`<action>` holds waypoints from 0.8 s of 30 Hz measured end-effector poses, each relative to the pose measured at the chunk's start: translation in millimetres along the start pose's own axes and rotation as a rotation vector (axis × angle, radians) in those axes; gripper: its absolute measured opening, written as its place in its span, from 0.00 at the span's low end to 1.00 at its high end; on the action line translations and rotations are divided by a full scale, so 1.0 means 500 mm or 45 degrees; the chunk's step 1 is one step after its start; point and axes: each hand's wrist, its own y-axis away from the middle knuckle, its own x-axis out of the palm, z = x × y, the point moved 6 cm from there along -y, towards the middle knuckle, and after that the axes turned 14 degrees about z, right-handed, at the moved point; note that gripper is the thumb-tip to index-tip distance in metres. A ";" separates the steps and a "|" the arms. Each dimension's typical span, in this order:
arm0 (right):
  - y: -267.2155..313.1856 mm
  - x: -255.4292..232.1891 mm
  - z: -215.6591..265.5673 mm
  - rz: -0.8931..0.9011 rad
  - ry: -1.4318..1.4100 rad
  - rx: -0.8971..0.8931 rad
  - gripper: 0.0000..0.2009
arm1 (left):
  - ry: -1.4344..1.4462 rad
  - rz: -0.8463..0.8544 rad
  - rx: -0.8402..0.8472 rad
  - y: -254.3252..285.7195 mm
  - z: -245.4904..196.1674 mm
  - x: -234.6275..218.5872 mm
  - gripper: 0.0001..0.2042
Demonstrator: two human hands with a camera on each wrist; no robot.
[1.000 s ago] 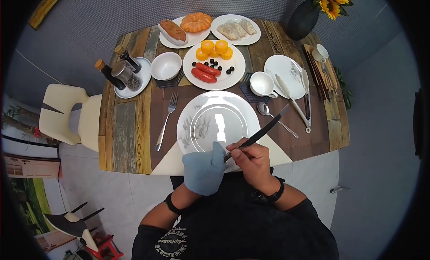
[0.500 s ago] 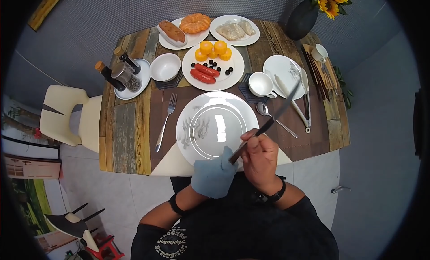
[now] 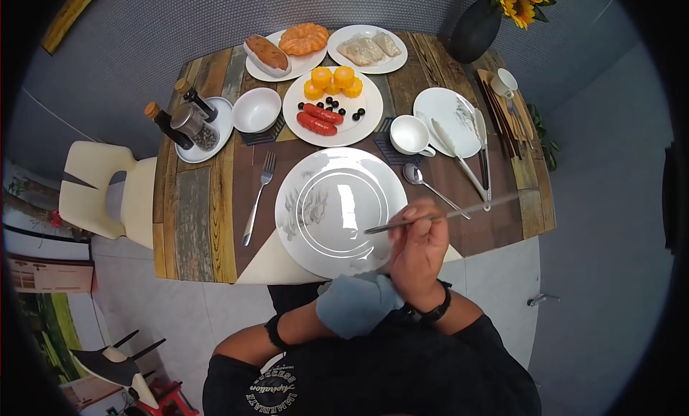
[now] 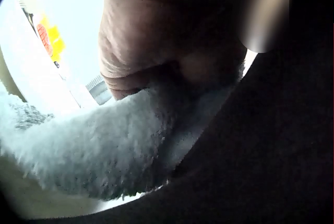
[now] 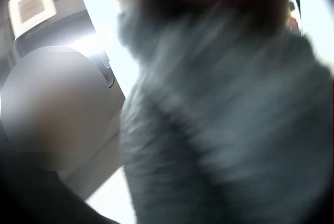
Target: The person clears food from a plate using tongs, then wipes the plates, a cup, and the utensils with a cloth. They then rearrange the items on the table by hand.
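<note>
- The knife (image 3: 380, 228) is held in the air over the near right part of the large plate (image 3: 294, 258); one end lies over the plate and the other, blurred, reaches out past its right side.
- From how things lie, a wiping or drying of the knife is judged to be in hand, since a pale blue cloth (image 4: 99, 146) is wrapped about the left hand (image 3: 357, 308).
- At this moment no clear contact between cloth and knife can be made out. If more wiping is wanted, the cloth would need to be brought up to the metal, with the fingers kept off the edge.
- The knife is pinched between the thumb and fingers of the right hand (image 3: 418, 251), which is raised at the near right rim of the plate, its inner side partly turned up.
- The left hand is held lower, at the near edge of the surface (image 3: 197, 222), just in front of the plate and close beside the right wrist. Its fingers are hidden by the cloth, so whether they are spread or closed cannot be told.
- To the left of the plate a fork (image 3: 258, 199) is laid; to its right, a spoon (image 3: 413, 174).
</note>
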 end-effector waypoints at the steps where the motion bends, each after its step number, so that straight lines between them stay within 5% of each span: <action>1: -0.012 -0.019 -0.003 -0.006 0.009 0.002 0.12 | 0.004 0.000 0.010 -0.001 0.005 0.004 0.06; 3: -0.036 -0.055 0.002 0.079 0.248 -0.031 0.12 | 1.252 -0.452 0.072 0.020 0.063 -0.019 0.07; 4: -0.034 -0.083 -0.006 0.041 0.285 0.107 0.14 | 0.841 -0.488 -0.068 0.037 0.074 -0.048 0.17; 5: -0.031 -0.110 0.001 0.043 0.295 0.110 0.14 | 0.848 -0.492 -0.062 0.049 0.082 -0.045 0.17; 7: -0.015 -0.165 -0.019 0.073 0.294 0.496 0.15 | 0.425 -0.542 -0.280 0.074 0.096 -0.043 0.17; 12: 0.063 -0.289 -0.038 0.107 0.838 0.718 0.14 | 0.557 -0.468 -0.551 0.120 0.128 -0.012 0.21; 14: 0.088 -0.314 -0.025 0.121 1.118 0.848 0.12 | 0.494 -0.253 -0.605 0.129 0.133 0.002 0.25; 24: 0.093 -0.308 -0.033 0.316 1.457 0.679 0.08 | 0.547 -0.364 -0.806 0.137 0.147 -0.005 0.23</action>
